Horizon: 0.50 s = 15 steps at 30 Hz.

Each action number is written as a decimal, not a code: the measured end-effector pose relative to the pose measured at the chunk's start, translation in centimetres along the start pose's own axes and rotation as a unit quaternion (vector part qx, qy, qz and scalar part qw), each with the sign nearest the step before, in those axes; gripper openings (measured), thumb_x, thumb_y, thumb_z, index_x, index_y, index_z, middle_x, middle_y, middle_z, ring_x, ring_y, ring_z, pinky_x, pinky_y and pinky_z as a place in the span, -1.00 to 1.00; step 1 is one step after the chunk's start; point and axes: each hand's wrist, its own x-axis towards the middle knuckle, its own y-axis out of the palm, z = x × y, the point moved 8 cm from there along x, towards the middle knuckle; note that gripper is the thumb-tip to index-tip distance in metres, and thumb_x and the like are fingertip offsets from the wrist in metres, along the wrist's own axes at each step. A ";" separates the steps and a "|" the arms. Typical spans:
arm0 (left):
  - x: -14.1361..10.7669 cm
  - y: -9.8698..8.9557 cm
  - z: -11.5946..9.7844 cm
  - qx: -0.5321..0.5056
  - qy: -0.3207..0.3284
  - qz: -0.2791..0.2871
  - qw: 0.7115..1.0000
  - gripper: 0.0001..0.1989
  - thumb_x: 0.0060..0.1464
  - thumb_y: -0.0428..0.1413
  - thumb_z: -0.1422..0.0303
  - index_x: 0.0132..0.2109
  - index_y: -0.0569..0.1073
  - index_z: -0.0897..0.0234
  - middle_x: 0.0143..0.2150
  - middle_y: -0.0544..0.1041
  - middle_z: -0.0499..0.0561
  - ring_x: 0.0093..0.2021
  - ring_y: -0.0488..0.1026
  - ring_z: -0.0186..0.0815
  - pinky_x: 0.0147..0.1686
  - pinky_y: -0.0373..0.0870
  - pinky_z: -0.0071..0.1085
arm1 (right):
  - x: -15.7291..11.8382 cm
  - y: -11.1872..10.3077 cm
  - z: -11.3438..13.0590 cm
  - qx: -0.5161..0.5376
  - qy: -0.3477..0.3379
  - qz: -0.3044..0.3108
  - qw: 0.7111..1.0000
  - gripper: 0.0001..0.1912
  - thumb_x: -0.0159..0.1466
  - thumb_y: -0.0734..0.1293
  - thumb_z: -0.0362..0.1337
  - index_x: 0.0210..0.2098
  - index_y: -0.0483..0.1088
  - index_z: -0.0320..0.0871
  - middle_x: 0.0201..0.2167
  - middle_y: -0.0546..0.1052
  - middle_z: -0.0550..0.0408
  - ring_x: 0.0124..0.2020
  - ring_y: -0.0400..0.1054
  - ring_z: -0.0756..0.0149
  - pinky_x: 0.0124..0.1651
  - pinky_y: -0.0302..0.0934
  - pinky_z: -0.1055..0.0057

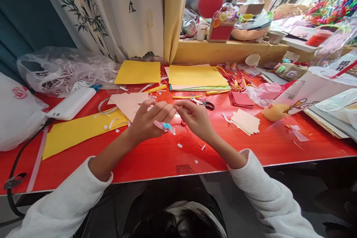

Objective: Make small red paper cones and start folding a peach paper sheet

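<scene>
- Left hand [153,119] was curled mostly shut, with its fingers bent in, and it had hold of a small pink and blue piece [164,125].
- Right hand [196,118] was nearly shut too, with its thumb and pointing finger pinched close to the tips of the left fingers.
- The pink and blue piece poked out of the left hand on its little-finger side, to the left of the right hand. Both hands were up over the middle of the red bench [164,160].
- Fingers hid part of the piece, so its whole shape could not be told. It was too hard to see if the right hand pinched anything.
- Black-handled scissors [206,104] lay just past the right hand, toward the back edge.
- Pale pink squares [245,122] sat in a messy pile right of that hand, and red squares [240,99] lay behind them.
- Long yellow paper [80,131] lay left of the left hand, toward the left edge, with white scraps [112,122] on it.
- A big cup [301,93] leaned near the right edge.
- A white bag [19,115] at the left was cut off by the side of the view.
</scene>
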 end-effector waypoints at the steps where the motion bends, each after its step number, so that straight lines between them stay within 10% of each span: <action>1: -0.1 -0.2 0.2 -0.029 -0.015 -0.001 0.999 -0.78 0.17 -0.03 0.42 -0.10 0.44 0.08 -0.17 0.58 -0.05 -0.16 0.49 -0.25 -0.17 0.25 -0.27 | 0.2 -0.3 -0.2 -0.020 -0.003 -0.013 1.000 -0.78 0.31 0.21 -0.21 -0.31 0.43 -0.19 -0.55 0.41 0.14 -0.56 0.19 0.44 -0.45 0.05 0.48; 8: 0.7 -1.0 3.7 -0.094 -0.213 -0.010 0.973 -0.87 0.19 0.06 0.37 -0.25 0.51 0.17 -0.30 0.55 -0.03 -0.24 0.44 -0.30 -0.21 0.38 -0.34 | 2.8 -1.5 -2.2 -0.098 -0.005 -0.017 0.995 -0.70 0.38 0.12 -0.22 -0.05 0.39 -0.16 -0.48 0.48 0.12 -0.51 0.28 0.38 -0.38 0.10 0.46; 15: -1.5 1.8 8.5 -0.312 -0.433 0.030 0.846 -0.75 0.09 0.15 0.18 -0.16 0.58 0.17 -0.27 0.58 -0.04 -0.23 0.47 -0.32 -0.10 0.43 -0.33 | 3.2 6.3 -3.2 -0.340 -0.119 0.202 0.911 -0.46 0.36 0.09 -0.34 0.32 0.03 -0.24 -0.37 0.55 -0.02 -0.33 0.39 0.16 -0.15 0.17 0.27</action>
